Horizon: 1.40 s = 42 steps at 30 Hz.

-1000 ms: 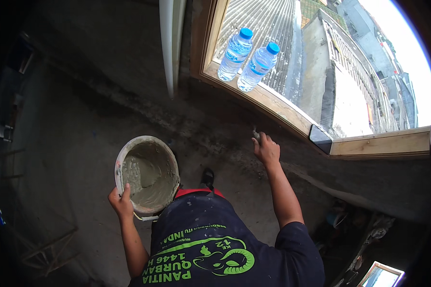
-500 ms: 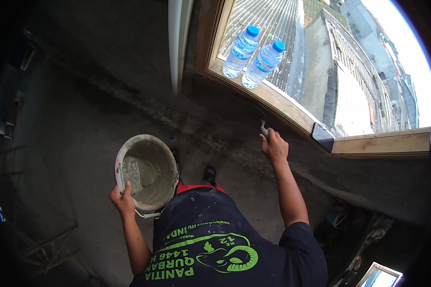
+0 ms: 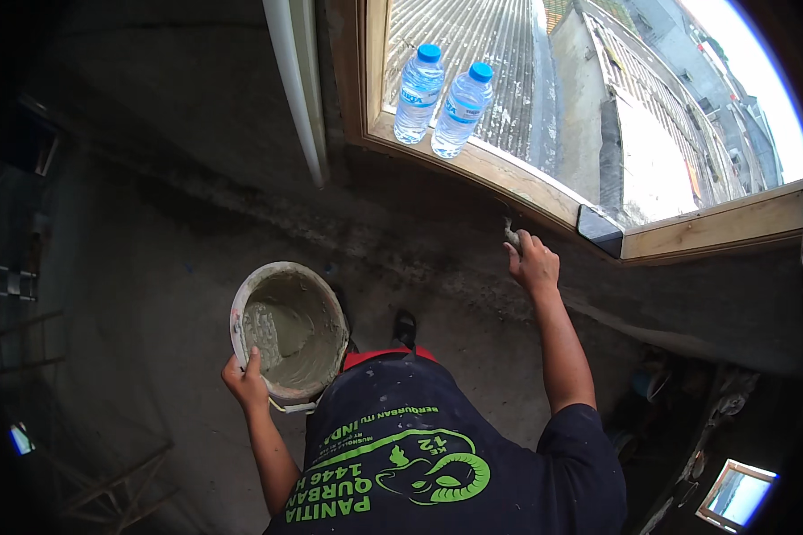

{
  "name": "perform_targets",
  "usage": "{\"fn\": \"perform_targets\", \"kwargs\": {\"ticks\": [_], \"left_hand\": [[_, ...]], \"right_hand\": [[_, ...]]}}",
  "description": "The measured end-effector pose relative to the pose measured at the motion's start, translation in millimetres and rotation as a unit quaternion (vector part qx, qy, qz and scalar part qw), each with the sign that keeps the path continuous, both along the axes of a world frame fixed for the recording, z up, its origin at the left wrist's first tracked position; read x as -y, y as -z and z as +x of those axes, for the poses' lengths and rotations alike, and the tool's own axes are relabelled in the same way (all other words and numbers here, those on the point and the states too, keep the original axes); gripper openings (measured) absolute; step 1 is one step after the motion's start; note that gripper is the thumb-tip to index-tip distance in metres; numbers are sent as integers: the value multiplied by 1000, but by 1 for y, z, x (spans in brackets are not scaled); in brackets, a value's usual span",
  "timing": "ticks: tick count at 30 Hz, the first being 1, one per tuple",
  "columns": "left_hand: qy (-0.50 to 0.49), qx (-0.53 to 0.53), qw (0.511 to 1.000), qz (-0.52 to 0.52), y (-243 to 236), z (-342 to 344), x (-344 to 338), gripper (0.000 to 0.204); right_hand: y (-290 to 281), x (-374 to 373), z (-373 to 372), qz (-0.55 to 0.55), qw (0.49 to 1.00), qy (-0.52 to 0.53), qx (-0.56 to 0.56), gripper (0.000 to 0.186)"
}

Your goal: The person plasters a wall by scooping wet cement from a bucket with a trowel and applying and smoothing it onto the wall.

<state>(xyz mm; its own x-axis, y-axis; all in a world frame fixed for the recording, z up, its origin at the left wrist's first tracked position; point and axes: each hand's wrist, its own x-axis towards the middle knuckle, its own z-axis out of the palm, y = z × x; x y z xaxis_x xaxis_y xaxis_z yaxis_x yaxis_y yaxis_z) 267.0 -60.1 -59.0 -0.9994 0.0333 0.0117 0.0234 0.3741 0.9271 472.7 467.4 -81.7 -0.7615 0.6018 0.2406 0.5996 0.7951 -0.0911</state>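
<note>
My left hand (image 3: 248,379) grips the near left rim of a round bucket (image 3: 238,325), fingers outside and thumb over the edge. The bucket is tilted toward me, and wet grey mortar (image 3: 281,334) coats its inside and lies in its bottom. Out to the right, my right hand (image 3: 537,263) is closed round the mortar-smeared handle of a trowel (image 3: 512,234). Its blade is lost in the shade against the dark wall below the window, so I cannot tell whether it touches the wall.
Two water bottles (image 3: 418,94) with blue caps stand on the wooden window sill (image 3: 517,185). A dark flat object (image 3: 600,231) lies at the frame's corner. A white pipe (image 3: 296,89) runs down left of the window. Wooden stands (image 3: 120,486) are at the lower left.
My right hand with the trowel has moved a little to the right along the wall, nearer the window corner. The bucket stays in my left hand; the whole view has turned slightly.
</note>
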Motion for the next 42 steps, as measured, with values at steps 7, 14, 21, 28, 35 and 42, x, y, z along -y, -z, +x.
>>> {"fn": "perform_targets", "kwargs": {"ticks": [7,14,21,28,35,42], "left_hand": [[-7,-5,1000,18,-1,13,-5,15],[39,-6,999,-21,-22,23,-24,15],[13,-22,998,66,-41,42,-28,12],[50,-29,998,23,-53,41,-21,14],[107,-63,991,55,-59,16,-21,19],[189,-126,973,50,-62,9,16,37]], "right_hand": [[32,22,58,-54,997,52,0,38],[23,24,-39,-40,997,-46,-56,35],[73,4,37,-89,985,38,143,41],[73,83,170,-326,906,219,158,50],[88,212,224,-527,835,151,-46,31],[-39,290,118,-617,777,88,-81,36]]}}
